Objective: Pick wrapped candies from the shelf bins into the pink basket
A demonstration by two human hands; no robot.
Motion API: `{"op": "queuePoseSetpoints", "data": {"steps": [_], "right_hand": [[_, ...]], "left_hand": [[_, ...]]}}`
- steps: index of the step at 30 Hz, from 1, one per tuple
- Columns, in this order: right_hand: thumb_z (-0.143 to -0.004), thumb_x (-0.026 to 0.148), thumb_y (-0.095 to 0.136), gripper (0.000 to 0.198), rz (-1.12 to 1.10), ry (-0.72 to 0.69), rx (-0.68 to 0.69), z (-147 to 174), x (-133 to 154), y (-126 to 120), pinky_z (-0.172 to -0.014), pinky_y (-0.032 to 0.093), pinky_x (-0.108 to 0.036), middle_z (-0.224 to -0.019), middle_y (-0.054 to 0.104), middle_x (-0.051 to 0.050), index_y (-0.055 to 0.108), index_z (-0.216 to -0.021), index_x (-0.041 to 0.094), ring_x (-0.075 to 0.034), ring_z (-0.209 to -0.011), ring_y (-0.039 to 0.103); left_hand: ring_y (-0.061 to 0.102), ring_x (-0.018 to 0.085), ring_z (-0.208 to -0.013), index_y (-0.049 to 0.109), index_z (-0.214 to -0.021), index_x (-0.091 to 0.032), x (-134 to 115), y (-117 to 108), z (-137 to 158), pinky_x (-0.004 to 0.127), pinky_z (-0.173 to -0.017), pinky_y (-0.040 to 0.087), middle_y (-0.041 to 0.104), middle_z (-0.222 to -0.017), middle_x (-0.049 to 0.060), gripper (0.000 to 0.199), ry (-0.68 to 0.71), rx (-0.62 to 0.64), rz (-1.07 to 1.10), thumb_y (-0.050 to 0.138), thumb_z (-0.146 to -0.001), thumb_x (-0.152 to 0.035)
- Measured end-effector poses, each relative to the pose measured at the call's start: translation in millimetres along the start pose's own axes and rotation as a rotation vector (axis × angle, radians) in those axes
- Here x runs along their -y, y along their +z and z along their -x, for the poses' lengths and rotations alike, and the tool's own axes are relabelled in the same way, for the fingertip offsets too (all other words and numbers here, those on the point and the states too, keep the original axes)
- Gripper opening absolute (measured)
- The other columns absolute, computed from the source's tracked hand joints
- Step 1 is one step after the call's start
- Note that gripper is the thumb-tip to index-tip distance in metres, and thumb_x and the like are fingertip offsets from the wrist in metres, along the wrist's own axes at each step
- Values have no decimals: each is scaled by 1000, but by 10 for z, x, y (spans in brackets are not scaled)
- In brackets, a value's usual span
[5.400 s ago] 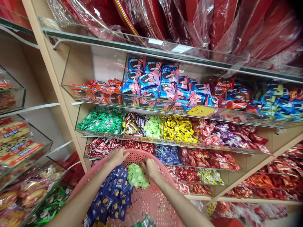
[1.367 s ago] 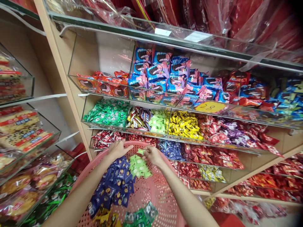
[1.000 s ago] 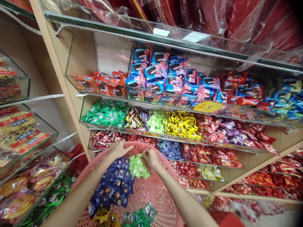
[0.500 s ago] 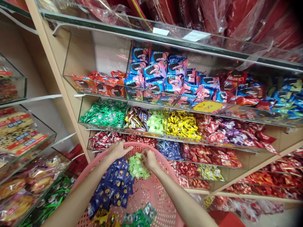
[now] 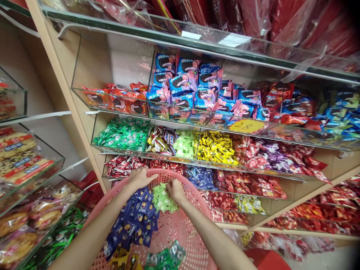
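My left hand [image 5: 139, 179] lies over the far rim of a pink perforated plastic basket [image 5: 194, 234], its thumb on the inside and the other fingers out of sight past the edge. Inside the basket, my right hand [image 5: 175, 190] is closed in a fist against the heap of light green wrapped candies [image 5: 163, 200]; whatever its fingers hold is hidden. Dark purple-blue candy packets [image 5: 135, 219] fill the basket's left side. Lower down are yellow wrapped candies [image 5: 125, 259] and green candy packets [image 5: 165, 257].
Clear-fronted shelf bins ahead hold green candies [image 5: 120, 133], light green candies [image 5: 184, 144], yellow candies [image 5: 216, 148] and packaged cookies [image 5: 184, 82]. A yellow price tag [image 5: 246, 126] reads 28. Bagged pastries [image 5: 45, 217] lie at left; a red object [image 5: 268, 260] is low at right.
My right hand has shifted very slightly left and tightened into a fist at the light green candies. My left hand stays on the basket rim. The view has drifted a little.
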State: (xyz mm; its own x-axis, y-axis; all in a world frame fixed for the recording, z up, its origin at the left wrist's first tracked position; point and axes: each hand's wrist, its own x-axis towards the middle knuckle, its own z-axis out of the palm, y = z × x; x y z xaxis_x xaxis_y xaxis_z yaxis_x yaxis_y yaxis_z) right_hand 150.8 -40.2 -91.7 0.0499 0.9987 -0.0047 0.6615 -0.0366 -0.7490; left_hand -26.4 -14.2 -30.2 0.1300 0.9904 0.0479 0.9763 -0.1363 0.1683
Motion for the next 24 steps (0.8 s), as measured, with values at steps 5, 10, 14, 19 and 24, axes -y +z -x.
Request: {"op": "queuePoseSetpoints", "data": {"steps": [5,10,14,19,24], "right_hand": [[-76,17,48,14,284,-69,-34,37,34,-24,-61,35,-24,-82,63,-9,60,-82,15,-19,-78,57],[-77,16,45,16,377,-84,-32,89,90,-48,-64,34,-25,-85,64,-12,59,-85,14,-21,-82,58],[-78,16,44,16,426,-85,-54,113,120,-69,-59,33,-26,-83,64,-12,57,-88,14,-21,-78,60],[-82,24,45,15,437,-162,-81,210,403,-197,-58,32,-25,-81,65,-10,55,-91,16,-20,-75,60],[-86,37,41,25,365,-418,-122,328,996,-638,-56,31,-23,-71,64,-4,58,-84,20,-16,-65,58]], "left_hand": [[59,29,-92,57,-95,-18,-10,-18,-3,35,-76,42,65,-96,13,70,-3,5,7,28,-67,-75],[59,29,-91,57,-95,-18,9,-7,-20,36,-76,42,65,-95,13,71,13,7,7,26,-67,-75],[59,30,-91,56,-96,-18,22,5,-23,38,-74,42,65,-95,13,72,25,3,-11,24,-67,-76],[60,29,-89,55,-95,-18,5,-37,-18,36,-72,43,65,-94,13,69,28,-7,-22,24,-69,-74],[60,29,-90,53,-99,-17,-13,-77,-25,34,-70,43,65,-96,13,64,27,-37,-30,25,-73,-69]]}}
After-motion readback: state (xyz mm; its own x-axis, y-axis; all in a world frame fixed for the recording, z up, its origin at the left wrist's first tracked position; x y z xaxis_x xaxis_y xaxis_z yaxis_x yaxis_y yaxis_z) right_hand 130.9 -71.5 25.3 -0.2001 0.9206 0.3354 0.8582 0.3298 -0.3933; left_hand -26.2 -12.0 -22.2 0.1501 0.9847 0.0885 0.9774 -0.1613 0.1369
